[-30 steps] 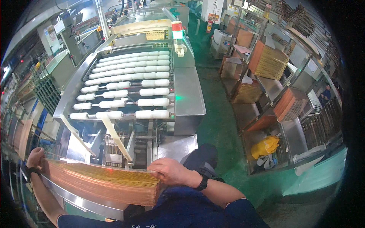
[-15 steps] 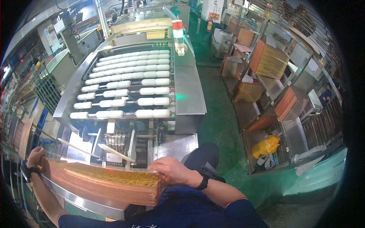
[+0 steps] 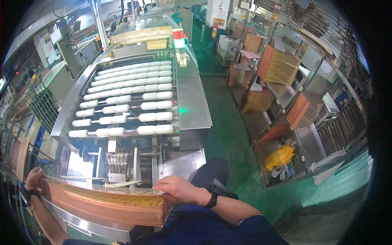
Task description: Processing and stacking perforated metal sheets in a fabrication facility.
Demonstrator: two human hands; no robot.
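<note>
A thick stack of thin copper-edged panels (image 3: 102,206) with a gold-patterned top lies across in front of me on a metal ledge. My left hand (image 3: 35,179) is closed at the far left end of the stack. At its right end my right hand (image 3: 179,190) bends its fingers over the corner. Between the two hands a thin, blurred panel (image 3: 134,190) stands slightly raised along the stack's far edge, its ends in my fingers. Just beyond it are two pale slanting strips (image 3: 122,184) at the mouth of a roller machine.
White rollers (image 3: 130,87) run away from me in a steel conveyor frame (image 3: 195,110), topped by a lit signal tower (image 3: 179,45). On the right a metal rack (image 3: 300,92) holds more panel stacks and yellow gloves (image 3: 279,157). A green floor aisle (image 3: 220,118) lies between.
My view has shifted, so the machine appears lower and further left. The pale strips have dropped to a flatter angle. Both hands remain at the ends of the stack.
</note>
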